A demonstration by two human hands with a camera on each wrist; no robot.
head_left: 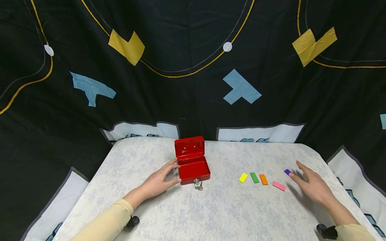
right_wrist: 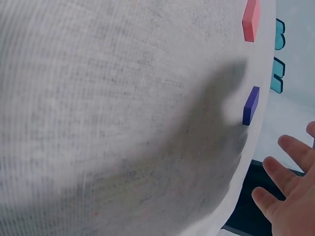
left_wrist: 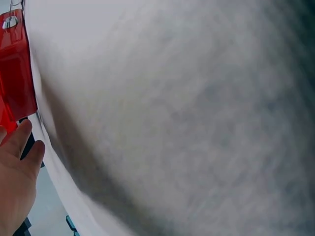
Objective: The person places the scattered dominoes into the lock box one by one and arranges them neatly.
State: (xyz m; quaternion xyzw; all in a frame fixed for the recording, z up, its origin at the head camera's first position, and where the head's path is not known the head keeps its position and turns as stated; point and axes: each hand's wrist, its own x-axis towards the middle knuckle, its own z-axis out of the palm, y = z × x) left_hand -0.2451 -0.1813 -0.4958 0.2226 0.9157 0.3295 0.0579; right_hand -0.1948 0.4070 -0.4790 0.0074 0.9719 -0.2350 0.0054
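A red metal box [head_left: 194,170] stands on the table with its lid [head_left: 189,147] raised and nothing inside. From its front hangs a small lock with keys [head_left: 197,184]. My left hand [head_left: 157,180] is at the box's left side, fingers extended, fingertips right at the edge. Over on the right, my right hand [head_left: 313,185] hovers above the table with spread fingers, its thumb overlapping a purple block [head_left: 287,171] in the head view. In the right wrist view the purple block [right_wrist: 251,106] lies flat, apart from the fingers.
Left of the purple block lie a pink block [head_left: 278,186], an orange block [head_left: 263,179], a green block [head_left: 254,177] and a yellow block [head_left: 243,177] in a loose row. The pale patterned table [head_left: 223,214] backs onto a black cloth [head_left: 193,100].
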